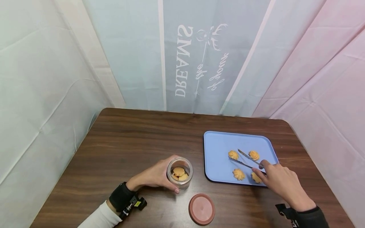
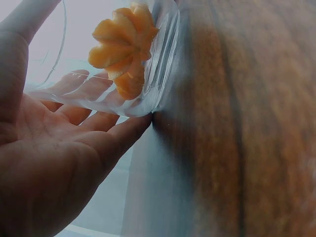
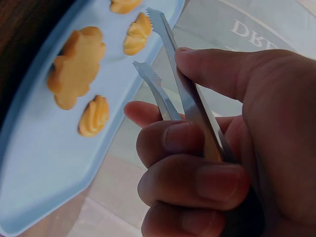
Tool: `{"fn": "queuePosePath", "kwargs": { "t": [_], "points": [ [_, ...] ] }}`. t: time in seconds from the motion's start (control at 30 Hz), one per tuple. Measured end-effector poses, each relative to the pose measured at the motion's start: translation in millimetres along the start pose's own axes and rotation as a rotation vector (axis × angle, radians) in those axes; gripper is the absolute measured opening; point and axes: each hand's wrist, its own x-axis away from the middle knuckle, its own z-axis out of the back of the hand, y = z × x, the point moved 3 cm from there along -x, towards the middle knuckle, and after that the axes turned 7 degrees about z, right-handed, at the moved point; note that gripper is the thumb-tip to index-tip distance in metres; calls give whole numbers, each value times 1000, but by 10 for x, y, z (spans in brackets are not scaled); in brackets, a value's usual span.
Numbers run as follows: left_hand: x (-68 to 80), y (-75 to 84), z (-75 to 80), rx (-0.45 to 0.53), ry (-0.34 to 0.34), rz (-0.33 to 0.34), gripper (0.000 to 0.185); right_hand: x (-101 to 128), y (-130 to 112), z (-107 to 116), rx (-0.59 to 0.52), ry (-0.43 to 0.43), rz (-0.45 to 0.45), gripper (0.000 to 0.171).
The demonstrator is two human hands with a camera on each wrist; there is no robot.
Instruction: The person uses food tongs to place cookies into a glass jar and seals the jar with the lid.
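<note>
The right hand (image 1: pixel 280 180) covers part of 1 cookie (image 1: pixel 255 178) and the tongs' (image 1: pixel 246 159) handle end. In the left wrist view the jar (image 2: pixel 148 74) is cut off at the top edge.

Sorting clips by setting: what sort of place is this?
Probably a staged recording booth, not a kitchen: draped printed cloth backdrops wall in a wooden table holding only a blue tray and glass jar.

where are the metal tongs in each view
Head: the tongs lie right of centre over the blue tray, gripped by the right hand, tips open near a cookie.
Left wrist: not in it.
Right wrist: tongs at centre, pinched in the fingers.
Shared landmark: the blue tray.
</note>
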Motion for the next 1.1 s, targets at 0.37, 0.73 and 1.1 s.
{"fn": "queuePosePath", "kwargs": {
  "t": [0.37,0.73,1.1],
  "points": [
    [5,0,-10,-9,6,24,93,2,38,-84,-19,-6,14,48],
    [-1,-10,-20,-6,-1,22,94,9,47,-131,-17,-5,23,50],
    [11,-7,-22,40,3,36,94,24,19,-187,26,83,63,36]
  ]
}}
